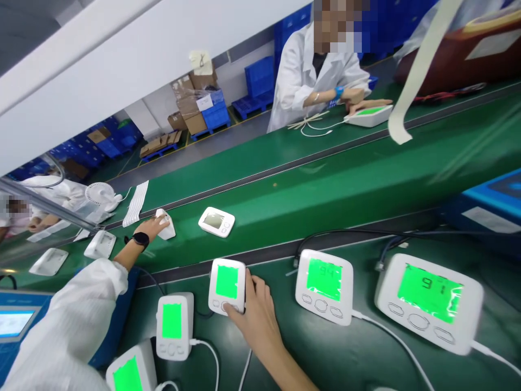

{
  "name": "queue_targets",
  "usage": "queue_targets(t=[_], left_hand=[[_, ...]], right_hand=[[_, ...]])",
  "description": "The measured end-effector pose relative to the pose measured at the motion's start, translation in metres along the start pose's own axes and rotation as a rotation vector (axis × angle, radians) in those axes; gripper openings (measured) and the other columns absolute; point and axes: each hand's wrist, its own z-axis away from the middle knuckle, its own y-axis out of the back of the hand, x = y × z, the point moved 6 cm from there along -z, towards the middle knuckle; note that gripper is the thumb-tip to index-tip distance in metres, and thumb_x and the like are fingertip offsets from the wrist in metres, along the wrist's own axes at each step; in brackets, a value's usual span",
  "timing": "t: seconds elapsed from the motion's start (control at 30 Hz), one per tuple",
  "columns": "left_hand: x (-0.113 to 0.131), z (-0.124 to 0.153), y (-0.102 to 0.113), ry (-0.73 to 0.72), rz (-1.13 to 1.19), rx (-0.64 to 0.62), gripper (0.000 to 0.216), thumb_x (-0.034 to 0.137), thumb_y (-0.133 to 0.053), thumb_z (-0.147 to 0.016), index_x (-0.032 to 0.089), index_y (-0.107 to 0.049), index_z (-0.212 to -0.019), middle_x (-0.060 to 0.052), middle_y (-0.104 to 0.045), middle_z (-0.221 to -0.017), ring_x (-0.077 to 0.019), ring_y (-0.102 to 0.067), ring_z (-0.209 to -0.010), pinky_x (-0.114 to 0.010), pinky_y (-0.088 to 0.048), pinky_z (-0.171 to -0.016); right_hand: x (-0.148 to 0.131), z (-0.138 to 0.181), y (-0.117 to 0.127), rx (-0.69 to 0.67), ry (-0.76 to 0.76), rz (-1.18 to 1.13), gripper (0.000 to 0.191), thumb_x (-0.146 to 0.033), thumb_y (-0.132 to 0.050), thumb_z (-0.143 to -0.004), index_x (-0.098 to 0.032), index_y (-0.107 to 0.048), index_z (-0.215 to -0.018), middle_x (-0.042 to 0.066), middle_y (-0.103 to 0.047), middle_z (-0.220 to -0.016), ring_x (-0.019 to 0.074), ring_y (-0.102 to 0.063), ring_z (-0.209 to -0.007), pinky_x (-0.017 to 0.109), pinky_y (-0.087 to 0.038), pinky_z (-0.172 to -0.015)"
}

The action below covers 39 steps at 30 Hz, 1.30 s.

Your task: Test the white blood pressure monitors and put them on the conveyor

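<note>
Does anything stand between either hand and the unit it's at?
Nothing visible does. The left hand touches the white unit on the belt; the right hand touches the lit monitor at the bench directly.

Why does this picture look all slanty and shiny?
In the head view, the long green belt slopes up to the right, probably because the camera is tilted; in the head view, white glare streaks the lower part of the rightmost green screen; also in the head view, the white monitor at the right hand has a bright, lit screen.
</note>
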Motion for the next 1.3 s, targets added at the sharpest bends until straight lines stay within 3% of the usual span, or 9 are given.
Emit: queue_targets(t=[0.17,0.27,0.4,0.5,0.63,0.7,0.83,1.03,1.3], left_hand=[[0.009,0.003,-0.001,-0.074,-0.033,0.054,0.044,-0.001,-0.049,-0.082,0.021,-0.068,-0.116,-0.019,-0.061,-0.142,-0.0360,-0.054,-0.136,-0.057,-0.046,-0.109],[0.012,0.030,0.015,-0.058,0.019,0.126,0.034,0.018,-0.063,-0.085,0.017,-0.063,-0.119,-0.021,-0.066,-0.132,-0.0385,-0.057,-0.131,-0.054,-0.046,-0.109],[0.022,0.117,0.039,0.076,0.287,0.268,0.051,0.057,-0.063,-0.091,0.017,-0.057,-0.124,-0.015,-0.071,-0.117,-0.0347,-0.069,-0.108,-0.044,-0.057,-0.091],[0.040,0.202,0.037,0.270,0.998,0.427,0.053,0.063,-0.073,-0.082,0.021,-0.062,-0.112,-0.007,-0.074,-0.106,-0.0303,-0.071,-0.099,-0.036,-0.059,-0.082],[0.080,0.304,-0.019,0.829,1.785,0.627,0.067,0.068,-0.081,-0.068,0.022,-0.068,-0.114,-0.006,-0.078,-0.102,-0.0334,-0.074,-0.094,-0.039,-0.063,-0.078],[0.104,0.341,-0.055,1.071,1.973,0.687,0.063,0.066,-0.081,-0.070,0.023,-0.068,-0.115,-0.005,-0.080,-0.097,-0.0334,-0.076,-0.094,-0.041,-0.064,-0.081],[0.138,0.389,-0.116,1.336,2.072,0.685,0.051,0.060,-0.075,-0.081,0.026,-0.068,-0.118,-0.004,-0.080,-0.093,-0.0326,-0.077,-0.093,-0.041,-0.065,-0.081],[0.156,0.423,-0.158,1.371,2.038,0.616,0.057,0.067,-0.075,-0.077,0.028,-0.069,-0.119,-0.005,-0.080,-0.093,-0.0332,-0.078,-0.087,-0.041,-0.066,-0.072],[0.152,0.394,-0.149,1.430,2.179,0.677,0.053,0.051,-0.083,-0.079,0.021,-0.068,-0.120,-0.007,-0.079,-0.093,-0.0303,-0.078,-0.082,-0.038,-0.065,-0.070]], right_hand=[[0.000,0.001,0.001,0.040,0.007,-0.013,0.082,-0.029,-0.073,-0.080,-0.022,-0.039,-0.155,0.014,-0.053,-0.132,0.0375,-0.051,-0.121,0.053,-0.045,-0.104],[-0.001,0.001,0.001,0.062,0.030,0.001,0.080,-0.029,-0.072,-0.079,-0.026,-0.042,-0.153,0.012,-0.053,-0.131,0.0364,-0.053,-0.119,0.053,-0.046,-0.104],[0.005,-0.003,-0.002,0.091,0.039,0.062,0.080,-0.032,-0.074,-0.079,-0.023,-0.044,-0.152,0.014,-0.053,-0.130,0.0372,-0.054,-0.118,0.054,-0.046,-0.103],[0.006,0.004,-0.002,0.164,0.067,0.059,0.075,-0.036,-0.073,-0.081,-0.018,-0.047,-0.149,0.016,-0.053,-0.129,0.0386,-0.054,-0.120,0.056,-0.047,-0.102],[-0.025,0.044,-0.007,0.271,0.315,-0.012,0.035,-0.035,-0.053,-0.101,-0.023,-0.061,-0.132,0.014,-0.057,-0.125,0.0329,-0.056,-0.119,0.051,-0.048,-0.103],[-0.048,0.065,-0.029,0.055,0.422,-0.005,0.027,-0.030,-0.047,-0.106,-0.024,-0.064,-0.125,0.011,-0.062,-0.119,0.0287,-0.060,-0.114,0.044,-0.051,-0.099],[-0.067,0.083,-0.078,-0.332,0.312,0.181,0.021,-0.021,-0.048,-0.104,-0.016,-0.066,-0.115,0.014,-0.068,-0.110,0.0320,-0.065,-0.104,0.043,-0.052,-0.089],[-0.074,0.065,-0.108,-0.470,0.310,0.178,0.025,-0.022,-0.048,-0.104,-0.018,-0.068,-0.089,0.010,-0.074,-0.090,0.0275,-0.070,-0.082,0.033,-0.046,-0.072],[-0.069,0.066,-0.100,-0.469,0.276,-0.028,0.039,-0.039,-0.041,-0.101,-0.023,-0.049,-0.067,0.002,-0.060,-0.066,0.0200,-0.057,-0.064,0.030,-0.036,-0.062]])
